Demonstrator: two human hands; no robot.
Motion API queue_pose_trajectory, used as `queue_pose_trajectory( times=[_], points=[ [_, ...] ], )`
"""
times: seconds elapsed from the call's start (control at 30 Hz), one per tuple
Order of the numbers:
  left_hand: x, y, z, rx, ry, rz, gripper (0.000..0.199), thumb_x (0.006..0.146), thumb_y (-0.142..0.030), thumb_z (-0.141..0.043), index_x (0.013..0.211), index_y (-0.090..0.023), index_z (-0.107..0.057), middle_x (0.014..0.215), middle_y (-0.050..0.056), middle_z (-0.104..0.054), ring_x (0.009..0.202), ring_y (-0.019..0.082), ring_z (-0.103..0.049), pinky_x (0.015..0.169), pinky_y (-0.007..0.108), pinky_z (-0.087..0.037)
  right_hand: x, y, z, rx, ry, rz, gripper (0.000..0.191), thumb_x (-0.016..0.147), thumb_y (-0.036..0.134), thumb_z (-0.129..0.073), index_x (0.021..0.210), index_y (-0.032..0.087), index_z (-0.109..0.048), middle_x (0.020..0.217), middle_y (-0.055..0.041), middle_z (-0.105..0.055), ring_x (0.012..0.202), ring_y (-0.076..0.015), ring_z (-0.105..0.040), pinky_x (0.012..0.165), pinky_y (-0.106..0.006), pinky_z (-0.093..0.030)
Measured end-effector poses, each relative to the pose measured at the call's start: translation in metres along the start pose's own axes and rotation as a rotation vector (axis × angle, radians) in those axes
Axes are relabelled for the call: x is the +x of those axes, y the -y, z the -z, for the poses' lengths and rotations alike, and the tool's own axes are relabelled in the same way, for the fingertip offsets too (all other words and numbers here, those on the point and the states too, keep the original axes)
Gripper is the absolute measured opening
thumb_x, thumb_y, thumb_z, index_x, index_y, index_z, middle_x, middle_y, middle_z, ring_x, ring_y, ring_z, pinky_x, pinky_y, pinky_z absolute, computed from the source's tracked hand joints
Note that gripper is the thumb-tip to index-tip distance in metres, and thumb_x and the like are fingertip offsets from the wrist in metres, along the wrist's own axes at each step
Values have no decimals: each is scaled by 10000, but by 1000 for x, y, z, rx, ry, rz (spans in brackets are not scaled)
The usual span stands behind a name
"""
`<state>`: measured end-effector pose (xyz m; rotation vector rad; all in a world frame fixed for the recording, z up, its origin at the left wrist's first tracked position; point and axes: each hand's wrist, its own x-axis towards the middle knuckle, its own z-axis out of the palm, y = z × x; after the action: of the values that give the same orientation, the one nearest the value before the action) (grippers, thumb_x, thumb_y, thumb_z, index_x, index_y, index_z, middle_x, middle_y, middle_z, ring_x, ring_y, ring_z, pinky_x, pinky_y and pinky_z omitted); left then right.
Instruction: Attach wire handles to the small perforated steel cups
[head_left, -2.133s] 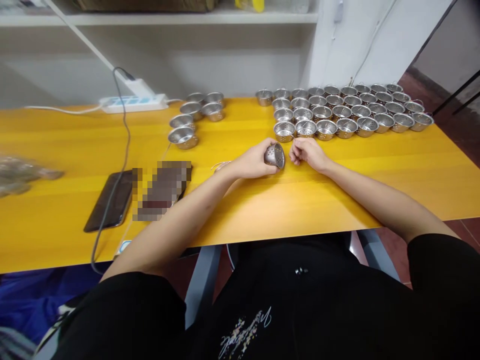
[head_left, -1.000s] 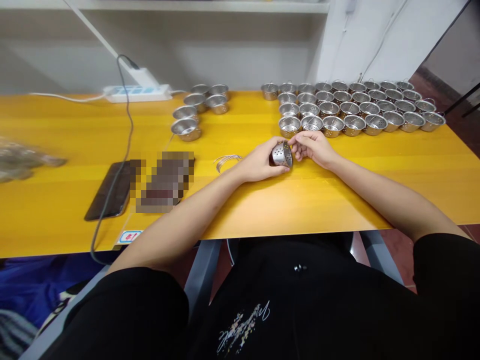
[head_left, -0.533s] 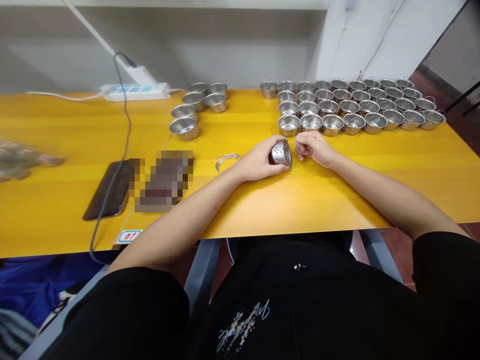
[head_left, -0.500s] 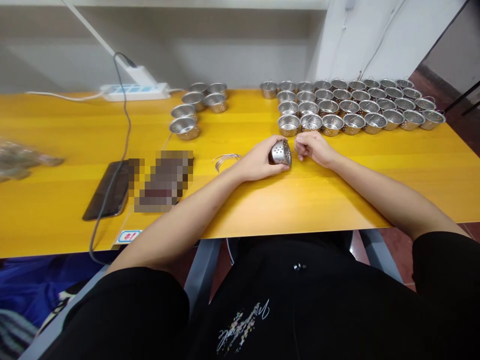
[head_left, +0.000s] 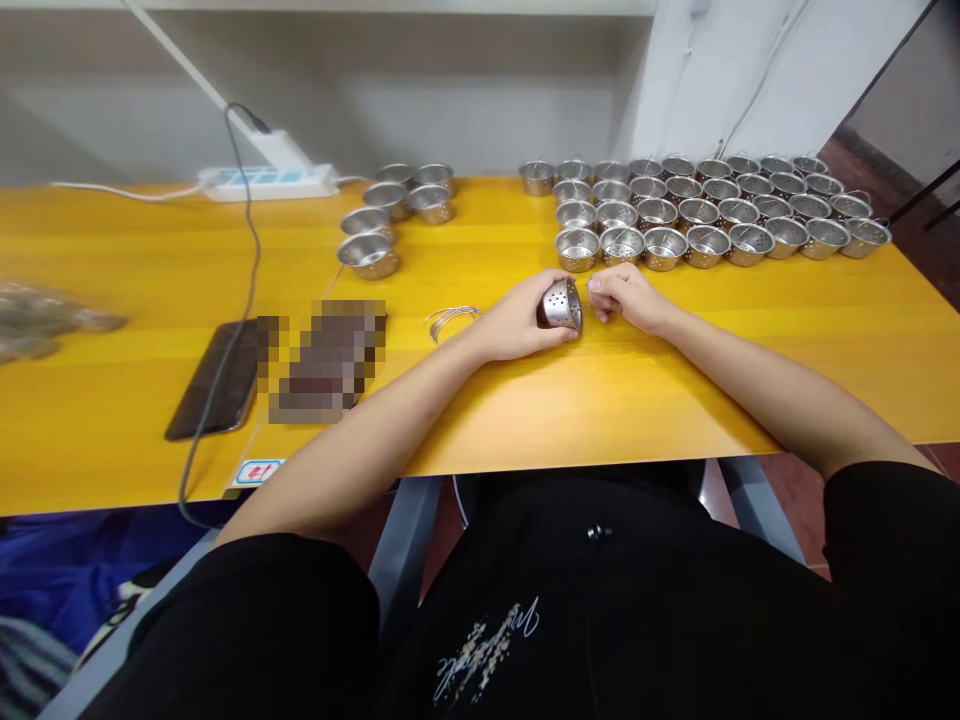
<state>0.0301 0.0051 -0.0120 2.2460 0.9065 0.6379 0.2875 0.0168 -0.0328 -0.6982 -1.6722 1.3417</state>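
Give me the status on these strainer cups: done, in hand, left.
Done, it seems: the rows of wire-handled steel strainer cups at right. In hand: one cup in the left hand, right hand beside it. Remaining: the smaller group of cups at left and the curved wires.

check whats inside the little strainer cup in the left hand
Only the holed outer base of the steel strainer cup shows. Its open side seems to face the left hand, so the inside is covered and cannot be seen.

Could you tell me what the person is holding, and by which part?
The left hand cups a perforated steel strainer cup around its rim end, base outward; the right hand appears to hold nothing.
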Motion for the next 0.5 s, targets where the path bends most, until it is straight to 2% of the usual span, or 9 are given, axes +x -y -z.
queue_pose_trajectory(
  times=[0.2, 0.37, 0.5],
  points=[
    [0, 1, 0, 3, 6, -3, 858, 857, -574, -863, 1583, -186, -622, 1529, 170, -752, 1374, 408, -735, 1257, 556, -564, -1, 5, 0, -95, 32, 17, 723, 997, 742, -855, 588, 243, -530, 567, 39, -455, 552, -124, -472, 523, -254, -446],
    [0, 5, -2, 15, -7, -5, 873, 853, -588, -861, 1591, -186, -624, 1566, 173, -739, 1400, 415, -725, 1281, 561, -548, -3, 7, 5, -232, 131, 56, 717, 1075, 728, -774, 603, 214, -608, 564, 4, -586, 546, -114, -473, 555, -261, -378],
    [0, 7, -2, 26, -7, -15, 888, 857, -582, -867, 1607, -176, -620, 1586, 180, -730, 1410, 413, -722, 1292, 557, -545, -2, 3, 6, -288, 173, 57, 724, 1083, 739, -755, 609, 212, -613, 554, 13, -577, 540, -113, -470, 564, -261, -355]
  ],
)
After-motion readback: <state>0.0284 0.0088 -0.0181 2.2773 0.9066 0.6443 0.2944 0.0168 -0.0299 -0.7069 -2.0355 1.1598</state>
